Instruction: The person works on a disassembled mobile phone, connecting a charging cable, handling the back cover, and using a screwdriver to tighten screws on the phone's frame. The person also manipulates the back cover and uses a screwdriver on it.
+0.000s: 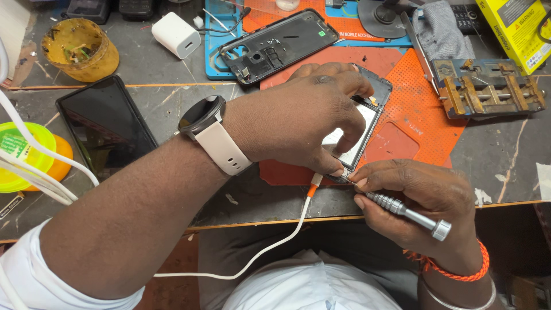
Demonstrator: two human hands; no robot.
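An opened phone lies on an orange perforated mat, its insides facing up. My left hand covers most of it and pinches its near end, where a white cable with an orange collar plugs in. A round dark watch on a pale strap sits on that wrist. My right hand grips a silver screwdriver with its tip at the phone's near corner. An orange cord bracelet rings the right wrist.
A black phone back frame rests on a blue mat behind. A dark-screened phone lies at left, near a yellow tub, a white charger and a green lid. A metal clamp jig stands right.
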